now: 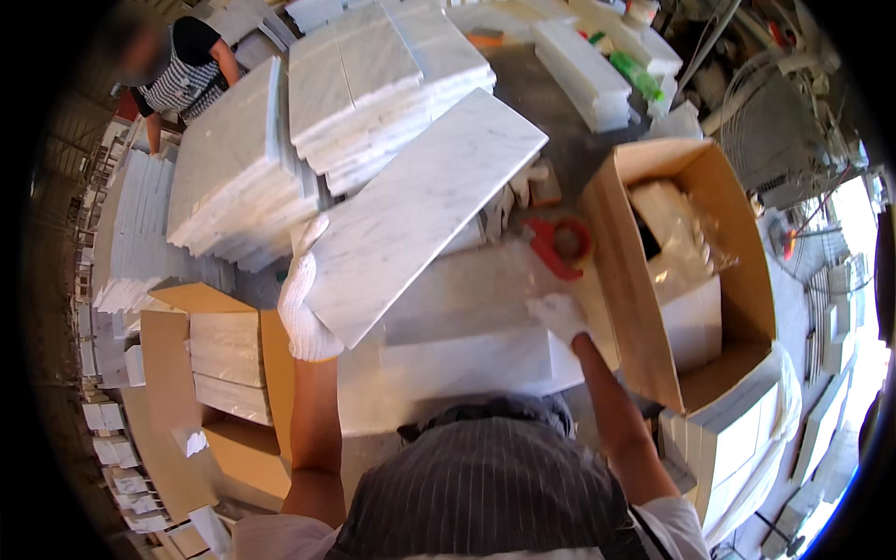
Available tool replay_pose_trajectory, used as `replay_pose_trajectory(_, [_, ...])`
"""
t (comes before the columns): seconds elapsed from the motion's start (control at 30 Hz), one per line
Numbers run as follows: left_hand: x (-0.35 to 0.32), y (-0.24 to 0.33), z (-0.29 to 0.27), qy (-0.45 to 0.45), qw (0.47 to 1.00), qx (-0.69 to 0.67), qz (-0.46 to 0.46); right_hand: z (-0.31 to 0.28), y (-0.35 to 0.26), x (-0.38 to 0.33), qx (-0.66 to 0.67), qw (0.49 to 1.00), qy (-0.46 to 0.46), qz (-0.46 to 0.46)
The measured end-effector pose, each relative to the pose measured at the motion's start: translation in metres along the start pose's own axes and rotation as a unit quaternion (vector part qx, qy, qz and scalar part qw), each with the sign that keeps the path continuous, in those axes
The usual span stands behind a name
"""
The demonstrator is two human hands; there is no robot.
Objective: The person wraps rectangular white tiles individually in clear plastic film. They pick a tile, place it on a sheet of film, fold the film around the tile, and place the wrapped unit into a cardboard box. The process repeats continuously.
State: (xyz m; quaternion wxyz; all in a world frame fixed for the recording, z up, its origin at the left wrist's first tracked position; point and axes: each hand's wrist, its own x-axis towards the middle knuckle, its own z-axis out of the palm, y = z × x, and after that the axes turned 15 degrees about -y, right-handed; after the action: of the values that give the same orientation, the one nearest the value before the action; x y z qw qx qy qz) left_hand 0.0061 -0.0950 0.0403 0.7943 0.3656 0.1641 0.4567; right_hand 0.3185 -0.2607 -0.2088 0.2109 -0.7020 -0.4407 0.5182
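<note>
My left hand (306,303), in a white knit glove, grips a long white marble tile (425,219) with grey veins by its near left end. The tile is tilted and reaches away to the upper right. Below it, a low block of stacked tiles (467,359) lies on the table in front of me. At that block's right end is my right hand (557,315), also gloved, its fingers loosely stretched out and slightly blurred, with nothing visible in them. A red tape dispenser (560,246) lies just beyond it.
An open cardboard box (644,364) with wrapped tiles stands at the right. Another open carton (168,359) sits at the left. Tall stacks of marble tiles (350,61) line the far side. A co-worker (196,70) in a checked apron stands at the far left.
</note>
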Motion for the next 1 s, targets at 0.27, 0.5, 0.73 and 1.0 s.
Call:
replay_pose_trajectory(0.27, [-0.135,-0.044,-0.078,-0.053,0.980,0.094,-0.165,-0.011,0.032,0.013,0.111,0.991,-0.069,-0.030])
replay_pose_trajectory(0.5, [-0.113,-0.055,-0.092,-0.027,0.906,0.312,-0.283,-0.026,-0.021,-0.008,0.142,0.985,-0.098,0.026])
replay_pose_trajectory(0.73, [-0.114,-0.074,-0.047,-0.086,0.535,0.834,-0.109,-0.028,-0.018,-0.004,0.135,0.985,-0.105,0.020])
replay_pose_trajectory(1.0, [-0.098,-0.150,-0.025,-0.321,0.427,0.832,-0.151,-0.025,-0.025,-0.006,0.133,0.986,-0.092,0.027])
